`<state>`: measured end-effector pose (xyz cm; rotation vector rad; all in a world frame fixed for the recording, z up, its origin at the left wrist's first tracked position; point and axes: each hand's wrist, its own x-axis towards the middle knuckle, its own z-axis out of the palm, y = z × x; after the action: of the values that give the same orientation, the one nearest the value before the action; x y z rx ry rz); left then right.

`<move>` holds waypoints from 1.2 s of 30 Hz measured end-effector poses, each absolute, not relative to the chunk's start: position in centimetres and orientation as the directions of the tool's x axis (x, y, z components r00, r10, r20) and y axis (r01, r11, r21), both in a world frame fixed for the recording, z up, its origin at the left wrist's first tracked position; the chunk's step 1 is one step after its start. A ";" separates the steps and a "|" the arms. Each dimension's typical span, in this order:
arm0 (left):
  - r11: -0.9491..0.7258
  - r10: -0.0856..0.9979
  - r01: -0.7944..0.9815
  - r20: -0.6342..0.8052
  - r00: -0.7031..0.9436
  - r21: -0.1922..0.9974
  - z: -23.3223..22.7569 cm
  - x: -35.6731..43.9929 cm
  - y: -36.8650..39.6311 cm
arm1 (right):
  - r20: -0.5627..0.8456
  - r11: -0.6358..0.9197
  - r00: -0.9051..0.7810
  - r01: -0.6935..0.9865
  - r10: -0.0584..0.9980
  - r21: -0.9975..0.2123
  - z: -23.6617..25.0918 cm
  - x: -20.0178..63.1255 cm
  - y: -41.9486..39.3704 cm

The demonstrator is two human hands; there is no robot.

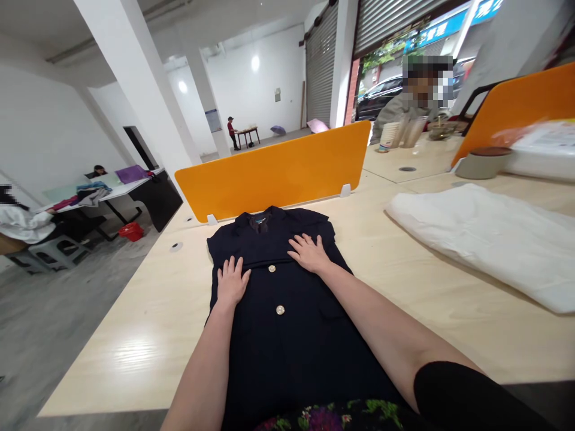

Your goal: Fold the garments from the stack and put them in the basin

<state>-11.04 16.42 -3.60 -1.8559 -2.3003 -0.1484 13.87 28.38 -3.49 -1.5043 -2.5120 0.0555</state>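
Note:
A dark navy blazer (287, 347) with gold buttons lies front up on the pale wooden table, its collar at the far end and its lower part reaching the near table edge. My left hand (232, 282) rests flat on the left side of its chest, fingers spread. Flat on the right side of the chest lies my right hand (309, 254), also with fingers apart. Between the hands a fold of dark cloth runs across the blazer, just above the upper gold button (272, 269). Neither hand grips anything.
An orange divider (274, 173) stands just beyond the collar. To the right lies a white cloth (485, 239); behind it are a grey-green container (483, 164) and paper cups (390, 134). A person (404, 108) sits across the table.

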 end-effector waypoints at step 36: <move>0.229 0.961 0.973 0.157 -0.227 0.006 -3.0 -11.0 16.0 | 0.139 0.480 -0.463 0.865 0.875 -0.143 -3.6 14.1 28.8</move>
<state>-10.96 16.01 -2.96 -1.8731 -2.3666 -0.1548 14.11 28.80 -3.62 -1.5079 -2.5317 0.0768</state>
